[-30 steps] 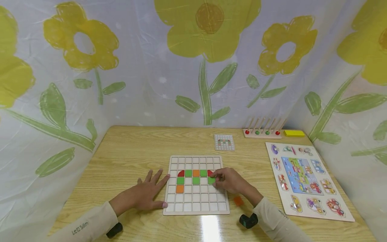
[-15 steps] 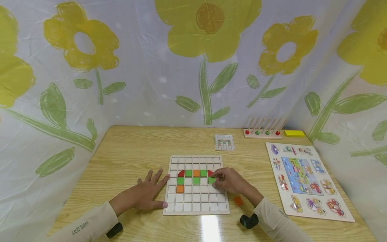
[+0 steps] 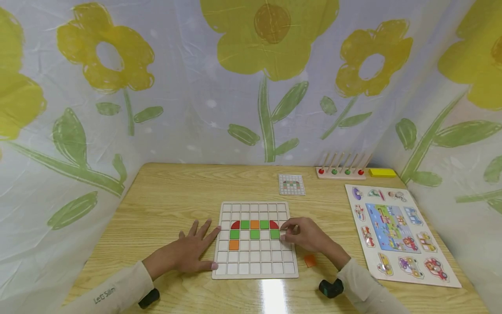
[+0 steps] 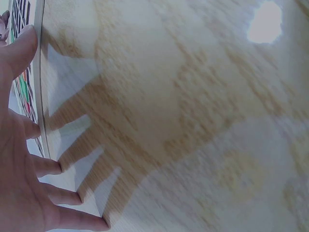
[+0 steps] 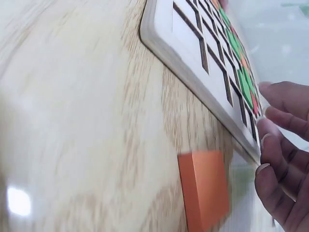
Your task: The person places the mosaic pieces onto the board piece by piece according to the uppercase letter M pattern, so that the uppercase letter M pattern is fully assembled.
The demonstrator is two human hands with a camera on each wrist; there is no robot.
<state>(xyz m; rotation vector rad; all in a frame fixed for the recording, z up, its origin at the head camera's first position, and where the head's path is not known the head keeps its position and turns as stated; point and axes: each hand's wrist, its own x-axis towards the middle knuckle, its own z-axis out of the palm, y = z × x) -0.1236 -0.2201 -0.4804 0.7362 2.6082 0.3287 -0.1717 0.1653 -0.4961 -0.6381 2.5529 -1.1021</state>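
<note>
A white wooden grid board lies on the table. Its coloured tiles include two red rounded ones, several green squares, an orange square in the upper row and another lower left. Fingers spread, my left hand rests on the table, thumb and index fingertips at the board's left edge. At the right edge is my right hand, fingers loosely bent with nothing visible between them, beside the right red tile and a green tile. Below it, a loose orange square tile lies on the table.
A small pattern card lies behind the board. At the back right stand a peg rack with beads and a yellow block. A picture puzzle board lies to the right. Flowered fabric surrounds the table.
My right hand has drawn back a little to the right, off the red and green tiles, which now show fully in the board. My left hand has not moved.
</note>
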